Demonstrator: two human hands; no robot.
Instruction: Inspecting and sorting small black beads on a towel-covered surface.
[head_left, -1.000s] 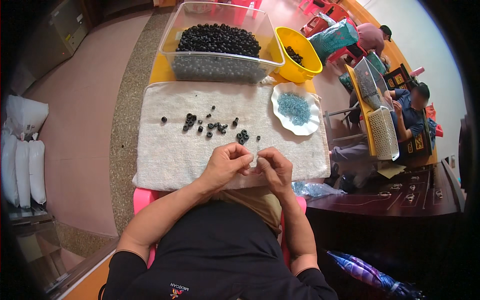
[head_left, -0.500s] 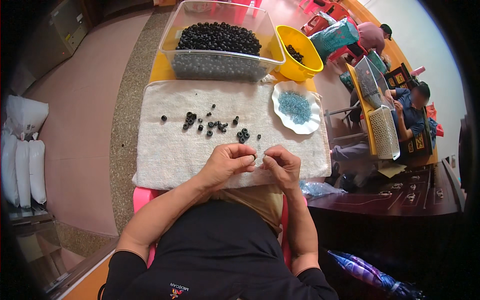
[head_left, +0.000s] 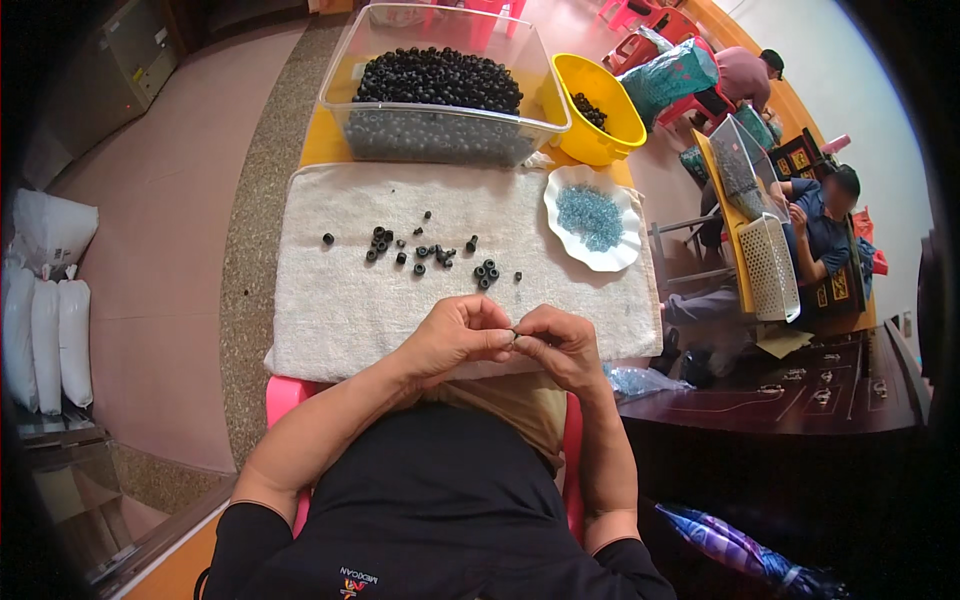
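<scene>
Over the near part of a white towel (head_left: 330, 320), my left hand (head_left: 462, 335) and my right hand (head_left: 560, 345) meet at the fingertips. A small dark part (head_left: 515, 336) shows between them, pinched by my left thumb and forefinger. My right thumb and forefinger press together against it; whatever they hold is too small to make out. Beyond my hands, several small black ring-like parts (head_left: 487, 271) lie scattered on the towel, some in tight clusters. A white scalloped dish (head_left: 623, 252) with small clear bluish pieces (head_left: 590, 217) sits at the towel's right.
At the table's far side stand a clear plastic bin (head_left: 440, 145) heaped with black parts and a yellow basin (head_left: 625, 130) holding more. Two people work at the right, near a white perforated basket (head_left: 770, 270). White sacks (head_left: 45, 340) stand on the left. A folded umbrella (head_left: 740, 545) lies lower right.
My right hand has moved left, bringing its fingertips against those of my left hand. The small dark part is now mostly covered by fingers. The scattered parts stay put.
</scene>
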